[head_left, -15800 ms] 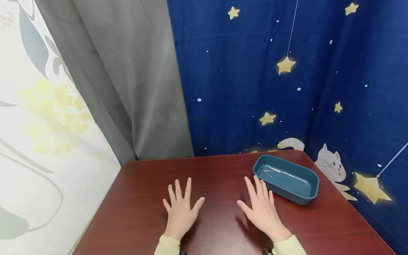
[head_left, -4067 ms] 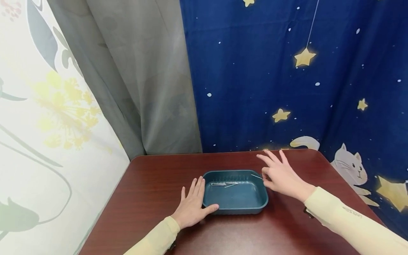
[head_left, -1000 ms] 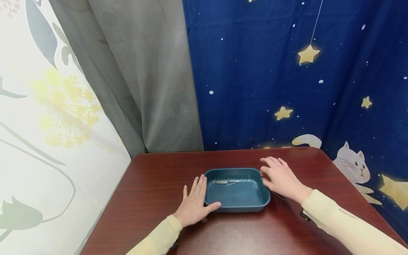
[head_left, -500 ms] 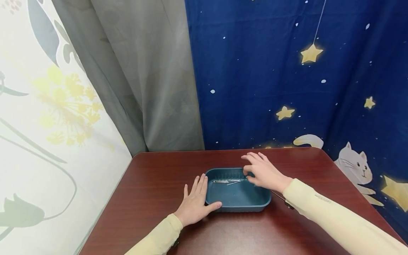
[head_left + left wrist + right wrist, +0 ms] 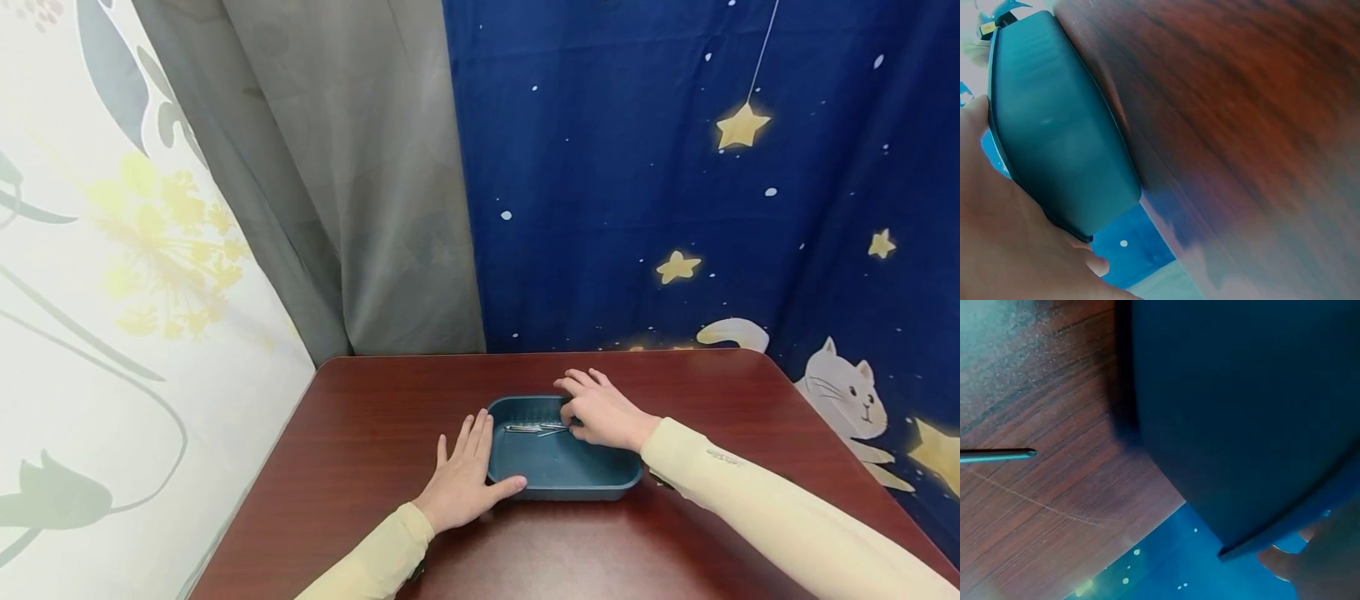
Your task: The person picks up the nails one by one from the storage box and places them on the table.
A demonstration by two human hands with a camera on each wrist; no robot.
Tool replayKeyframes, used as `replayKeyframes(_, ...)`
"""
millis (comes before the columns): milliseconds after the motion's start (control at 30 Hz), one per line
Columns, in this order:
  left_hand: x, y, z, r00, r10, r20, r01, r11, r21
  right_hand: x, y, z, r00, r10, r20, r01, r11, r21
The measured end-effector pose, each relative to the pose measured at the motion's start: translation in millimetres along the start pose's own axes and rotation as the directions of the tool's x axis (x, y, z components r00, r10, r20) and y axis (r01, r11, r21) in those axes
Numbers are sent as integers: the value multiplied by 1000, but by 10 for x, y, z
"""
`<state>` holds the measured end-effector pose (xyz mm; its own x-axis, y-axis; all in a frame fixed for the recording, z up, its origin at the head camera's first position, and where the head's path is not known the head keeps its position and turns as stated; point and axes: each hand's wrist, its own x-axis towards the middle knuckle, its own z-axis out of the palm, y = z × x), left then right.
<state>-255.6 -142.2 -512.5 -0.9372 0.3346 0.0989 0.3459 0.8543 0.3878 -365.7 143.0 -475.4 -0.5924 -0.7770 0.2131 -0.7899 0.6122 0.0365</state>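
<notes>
A teal tray [image 5: 577, 475] sits mid-table on the dark red table [image 5: 360, 425]. Several thin metal pins [image 5: 528, 429] lie in its far half. My left hand [image 5: 465, 479] lies flat against the tray's left wall, thumb along the front corner; the left wrist view shows this tray [image 5: 1054, 125] against the palm of that left hand [image 5: 997, 237]. My right hand [image 5: 600, 412] reaches into the tray from the right, thumb and forefinger pinching the right end of a pin. In the right wrist view, one more pin [image 5: 997, 455] lies on the wood beside the tray [image 5: 1241, 425].
A blue star-and-cat curtain [image 5: 675, 208] hangs behind and to the right of the table. A grey curtain [image 5: 337, 183] and a pale flowered one [image 5: 112, 292] close the left. Bare wood surrounds the tray.
My right hand has moved left from the tray's right rim and dropped into the tray onto the pins. The left hand and the tray stay put.
</notes>
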Motion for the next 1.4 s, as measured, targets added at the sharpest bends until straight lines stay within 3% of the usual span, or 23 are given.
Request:
replayKeyframes(267, 10, 27, 0, 1000, 4, 3, -4, 1000, 0, 52, -18, 85, 1000, -15, 26, 16, 998, -58)
replayKeyframes(567, 8, 49, -1, 1000, -3, 13, 3, 1000, -15, 37, -51, 150, 999, -33, -23, 30, 992, -126)
replayKeyframes(967, -4, 58, -31, 1000, -1, 10, 2, 1000, -19, -13, -17, 130, 999, 17, 31, -15, 998, -54)
replayKeyframes(1400, -7, 24, -28, 1000, -6, 3, 6, 1000, -14, -69, -39, 49, 998, 52, 35, -50, 997, -57)
